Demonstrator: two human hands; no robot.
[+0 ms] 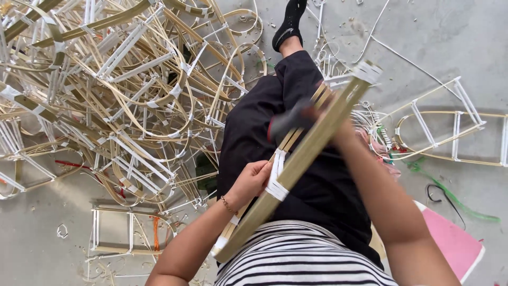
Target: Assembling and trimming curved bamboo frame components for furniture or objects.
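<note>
Bamboo frame across lap | left hand fingers pinching white binding | right hand blurred, grip unclear | frame pile crowds left

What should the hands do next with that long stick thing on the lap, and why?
Probably slide the left hand a little further along the bamboo frame, past the white tape band it touches. The right hand grips the frame higher up with a blurred dark tool, so it likely needs steadying there.
</note>
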